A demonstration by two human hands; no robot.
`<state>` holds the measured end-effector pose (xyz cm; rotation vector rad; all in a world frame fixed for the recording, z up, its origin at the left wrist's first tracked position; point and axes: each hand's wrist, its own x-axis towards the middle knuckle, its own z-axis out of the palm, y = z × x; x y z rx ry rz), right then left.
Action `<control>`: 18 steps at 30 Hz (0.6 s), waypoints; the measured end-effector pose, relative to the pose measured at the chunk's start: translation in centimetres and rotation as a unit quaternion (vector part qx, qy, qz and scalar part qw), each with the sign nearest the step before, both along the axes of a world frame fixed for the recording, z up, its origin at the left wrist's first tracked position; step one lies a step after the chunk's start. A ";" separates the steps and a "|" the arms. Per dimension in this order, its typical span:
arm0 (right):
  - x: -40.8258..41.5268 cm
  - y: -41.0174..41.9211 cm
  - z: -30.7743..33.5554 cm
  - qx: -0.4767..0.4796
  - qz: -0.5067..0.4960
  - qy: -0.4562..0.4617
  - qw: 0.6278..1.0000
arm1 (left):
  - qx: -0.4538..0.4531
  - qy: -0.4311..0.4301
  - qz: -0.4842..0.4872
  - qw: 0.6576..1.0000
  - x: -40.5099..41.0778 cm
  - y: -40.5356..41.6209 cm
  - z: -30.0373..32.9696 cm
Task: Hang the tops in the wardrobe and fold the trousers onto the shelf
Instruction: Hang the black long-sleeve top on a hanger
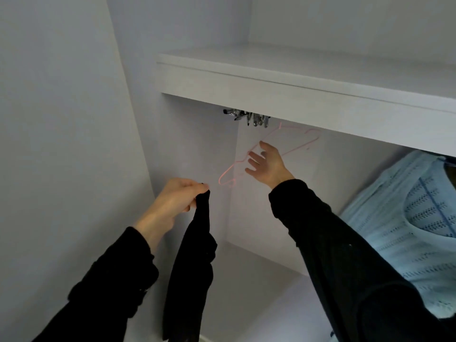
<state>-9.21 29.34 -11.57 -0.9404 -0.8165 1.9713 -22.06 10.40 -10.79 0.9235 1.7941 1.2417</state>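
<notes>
Black fabric garment [191,262] hanging limp before the white wardrobe [197,134], its top edge pinched by the left hand [172,196]. Right hand [267,164], fingers spread, at a thin pink wire hanger [229,174]. Pale blue knitted top [404,233] hangs at right.

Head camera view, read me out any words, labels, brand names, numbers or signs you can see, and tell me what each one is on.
None: no readable text shows anywhere in this view.
The black garment held in the left hand shows no label or print.
The light blue knit top has a woven pattern only.
The pink hanger by the right hand, the white shelf and the wardrobe wall are blank.
</notes>
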 end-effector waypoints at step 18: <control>8.2 -2.4 -1.3 0.135 -0.117 -0.115 0.977 | -0.014 -0.018 -0.037 0.999 1.7 1.7 0.0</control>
